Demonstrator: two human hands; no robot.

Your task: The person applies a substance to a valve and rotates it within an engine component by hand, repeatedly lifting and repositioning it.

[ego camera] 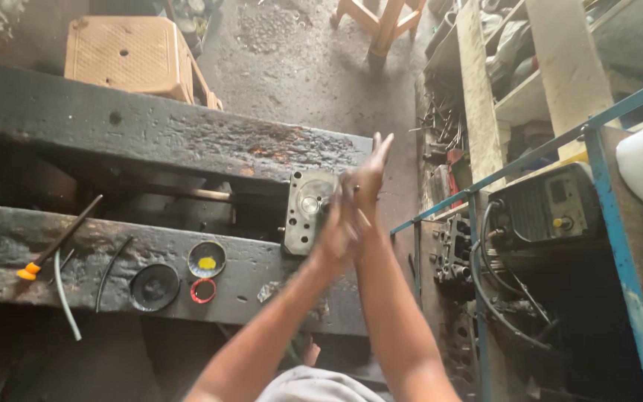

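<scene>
Both hands, left (334, 232) and right (362, 190), are pressed palm to palm, blurred, nothing gripped. Cylinder head (306, 212) is left untouched just behind; fingers seen extended.

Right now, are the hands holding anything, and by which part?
It cannot be told: the hands are pressed palm to palm and blurred, above the metal engine block. Whether something thin sits between them is unclear.

Dim, flat daylight falls from twelve o'clock onto the concrete floor (299, 59); the lower corners at five and seven o'clock sink into shadow. The hands (351, 212) are motion-blurred.
</scene>
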